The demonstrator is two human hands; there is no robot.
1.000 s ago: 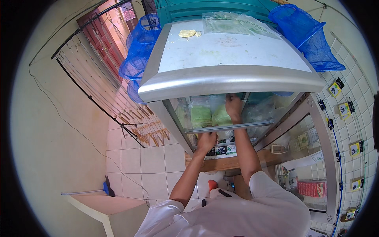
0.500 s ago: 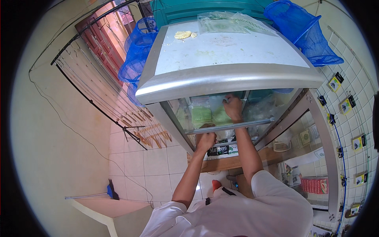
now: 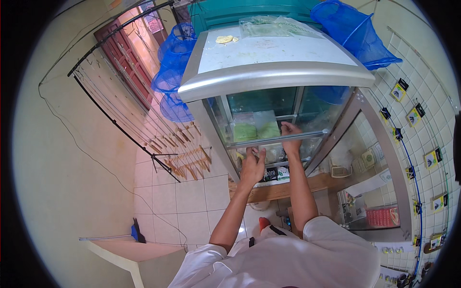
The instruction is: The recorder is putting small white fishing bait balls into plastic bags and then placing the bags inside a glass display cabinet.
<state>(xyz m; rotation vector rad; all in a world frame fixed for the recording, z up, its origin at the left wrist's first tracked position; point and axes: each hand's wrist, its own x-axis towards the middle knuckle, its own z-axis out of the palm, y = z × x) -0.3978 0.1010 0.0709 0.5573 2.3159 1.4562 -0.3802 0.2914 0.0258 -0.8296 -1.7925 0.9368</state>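
Observation:
My left hand (image 3: pixel 253 167) is at the cabinet's lower front, just below the metal rail (image 3: pixel 273 142). Its thumb stands apart from the fingers, and nothing shows between them. Slightly higher, my right hand (image 3: pixel 291 138) reaches over the rail at the front opening of the glass display cabinet (image 3: pixel 269 71). Its fingers point left, partly spread, with no held thing visible. Beyond the rail lie a green pack (image 3: pixel 245 131) and a clear plastic bag with green contents (image 3: pixel 267 126). A black-and-white box (image 3: pixel 276 174) sits below, between my forearms.
A wooden ledge (image 3: pixel 269 192) runs under the cabinet front. Blue mesh nets (image 3: pixel 353 33) hang beside the cabinet, and plastic bags (image 3: pixel 273 26) lie on top. Wooden hangers (image 3: pixel 189 161) hang at left. A white wire grid (image 3: pixel 413 96) with small packets stands at right.
My right hand has drawn back from inside the cabinet toward the rail. My left hand has moved up slightly, and its fingers have spread. The view has shifted.

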